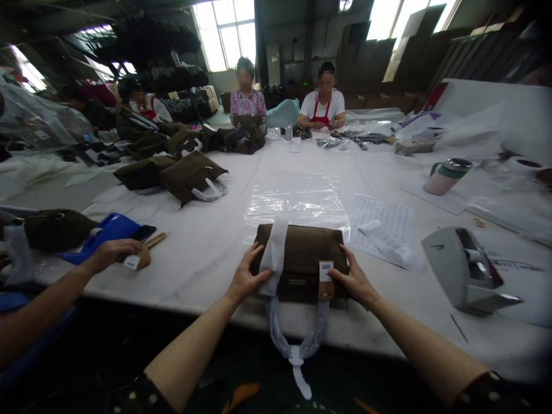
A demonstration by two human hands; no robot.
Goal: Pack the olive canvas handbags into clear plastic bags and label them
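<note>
A dark olive-brown handbag lies on the table's near edge. My left hand grips its left end, the thumb pressing a white wrapping strip that runs over the bag. My right hand is closed on the right end, its thumb on a white barcode tag above a tan leather tag. The bag's handles, wrapped in pale film, hang over the table edge toward me, with a white strip at their bend. My fingertips behind the bag are partly hidden.
Clear plastic bags lie behind the handbag. To the right are printed label sheets, a tape dispenser and a mug. At left, a co-worker's hand holds tags; more handbags lie beyond. Other people sit opposite.
</note>
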